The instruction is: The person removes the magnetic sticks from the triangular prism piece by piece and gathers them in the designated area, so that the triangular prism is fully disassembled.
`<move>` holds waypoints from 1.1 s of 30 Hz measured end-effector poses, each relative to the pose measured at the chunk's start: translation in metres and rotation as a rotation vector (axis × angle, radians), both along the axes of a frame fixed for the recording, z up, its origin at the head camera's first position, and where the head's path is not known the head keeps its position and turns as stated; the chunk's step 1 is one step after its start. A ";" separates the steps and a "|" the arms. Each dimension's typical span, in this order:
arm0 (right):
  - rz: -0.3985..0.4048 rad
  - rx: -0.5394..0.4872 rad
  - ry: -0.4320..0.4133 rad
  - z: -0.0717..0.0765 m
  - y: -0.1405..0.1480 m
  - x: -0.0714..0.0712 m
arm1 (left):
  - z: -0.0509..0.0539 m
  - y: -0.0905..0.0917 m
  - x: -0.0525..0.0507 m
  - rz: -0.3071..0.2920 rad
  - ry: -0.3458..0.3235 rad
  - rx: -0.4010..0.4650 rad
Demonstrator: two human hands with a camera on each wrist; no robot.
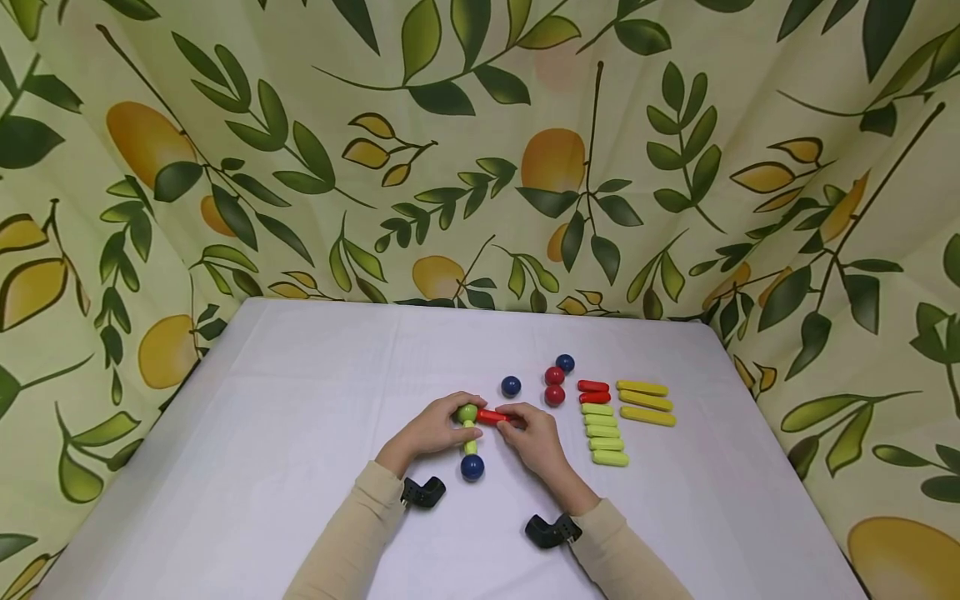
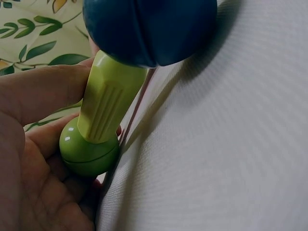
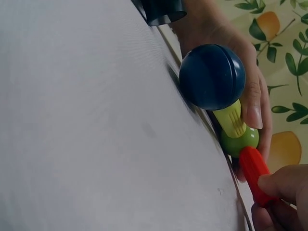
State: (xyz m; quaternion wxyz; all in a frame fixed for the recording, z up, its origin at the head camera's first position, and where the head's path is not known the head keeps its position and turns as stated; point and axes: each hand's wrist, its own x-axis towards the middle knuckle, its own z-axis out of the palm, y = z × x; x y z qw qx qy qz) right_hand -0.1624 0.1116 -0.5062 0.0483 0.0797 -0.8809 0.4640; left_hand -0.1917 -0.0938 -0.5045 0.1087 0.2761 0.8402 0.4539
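My left hand (image 1: 433, 427) holds a green ball (image 2: 89, 156), its fingers behind the ball and its thumb beside a yellow-green rod (image 2: 108, 98). That short ribbed rod joins the green ball to a dark blue ball (image 1: 472, 467), which lies nearer to me. From the right, my right hand (image 1: 537, 440) pinches a red rod (image 3: 256, 175) between thumb and fingers. The red rod's far end meets the green ball (image 3: 240, 142) in the right wrist view; whether it is attached I cannot tell. The right fingers partly cover its other end.
Right of my hands lie several yellow-green rods (image 1: 602, 432), two red rods (image 1: 594, 397) and three longer yellow rods (image 1: 647, 402). Two red balls (image 1: 554, 395) and two blue balls (image 1: 512, 386) sit behind my hands on the white-covered table (image 1: 300, 375). Leaf-patterned cloth (image 1: 480, 167) surrounds the table.
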 end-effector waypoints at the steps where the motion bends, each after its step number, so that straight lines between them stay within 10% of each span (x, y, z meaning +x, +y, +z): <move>1: -0.019 0.000 0.002 0.000 0.000 0.000 | 0.000 0.000 0.000 0.001 0.001 0.001; 17: -0.107 -0.114 -0.150 0.016 0.017 0.008 | 0.001 0.001 -0.001 0.005 -0.018 -0.012; 33: -0.145 -0.058 -0.172 0.032 0.115 0.067 | -0.002 -0.001 -0.001 0.008 -0.002 -0.010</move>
